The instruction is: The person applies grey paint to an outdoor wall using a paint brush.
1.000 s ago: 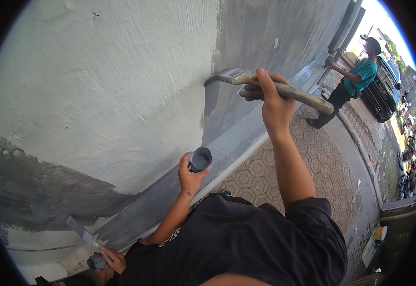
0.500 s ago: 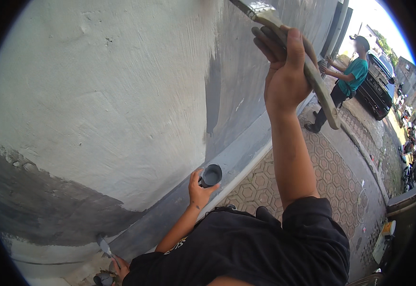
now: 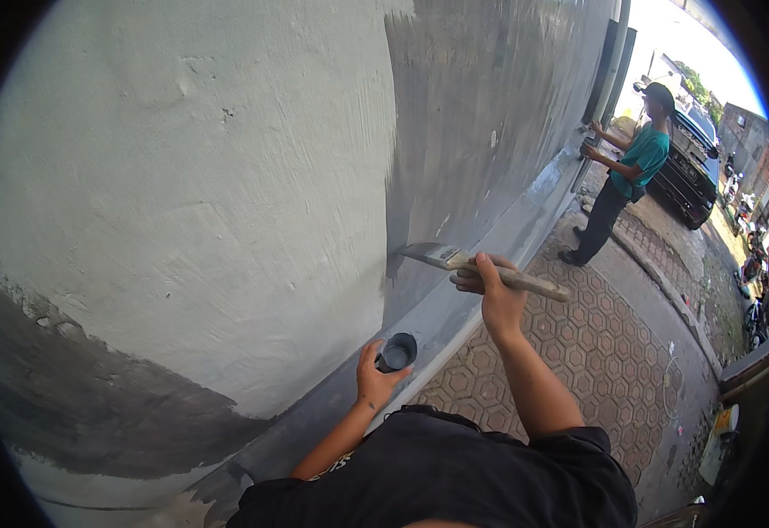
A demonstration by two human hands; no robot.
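My right hand [image 3: 488, 292] grips the wooden handle of a wide paintbrush [image 3: 455, 260], whose bristles press on the wall [image 3: 208, 194] at the edge between the pale unpainted part and the darker grey painted part [image 3: 481, 114]. My left hand [image 3: 374, 378] holds a small dark cup of grey paint [image 3: 397, 352] close to the wall's low ledge, below the brush.
Another person in a teal shirt [image 3: 632, 172] stands farther along the wall, hands at it. A dark car [image 3: 692, 163] is parked behind that person. Hexagon paving [image 3: 596, 352] runs along the wall's foot; a kerb lies at the right.
My right hand has brought the brush down from high on the wall to about waist height, leaving a fresh grey strip. The cup in my left hand stays near the ledge.
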